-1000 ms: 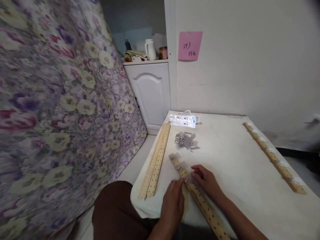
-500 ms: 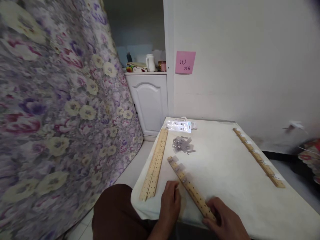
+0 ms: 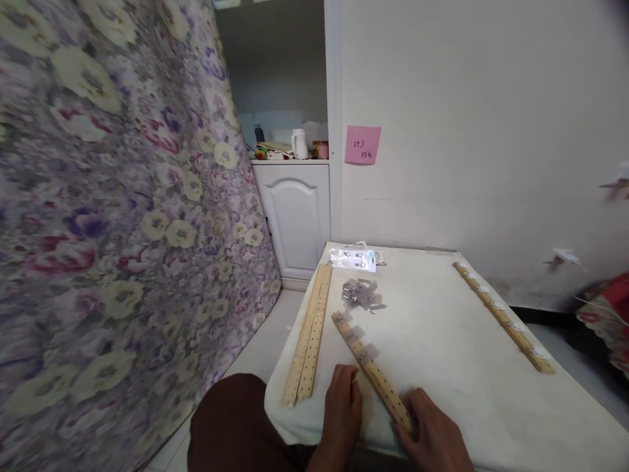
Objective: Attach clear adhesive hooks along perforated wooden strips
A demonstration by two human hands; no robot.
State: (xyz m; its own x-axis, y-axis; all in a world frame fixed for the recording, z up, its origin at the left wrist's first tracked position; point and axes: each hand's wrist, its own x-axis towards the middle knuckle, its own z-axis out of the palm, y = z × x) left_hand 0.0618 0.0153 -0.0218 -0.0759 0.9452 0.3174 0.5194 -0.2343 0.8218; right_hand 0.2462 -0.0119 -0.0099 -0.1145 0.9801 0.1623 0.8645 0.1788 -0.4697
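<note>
Right hand (image 3: 432,432) is gripping the near end of the perforated wooden strip (image 3: 371,370).
Left hand (image 3: 344,401) is resting loosely open on the white table (image 3: 442,341) just beside the strip, which is lying diagonally, metal hooks (image 3: 361,295) beyond it.

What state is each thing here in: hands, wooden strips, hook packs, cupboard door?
Left hand: open, resting on the white table.
Right hand: closed on the near end of the middle perforated wooden strip.
That strip: flat, diagonal, hooks at its far end.
Pair of bare perforated wooden strips: flat, side by side.
Right-edge wooden strip: flat, hooks along it.
Small clear hook bags: loose pile.
White cupboard door: shut.
</note>
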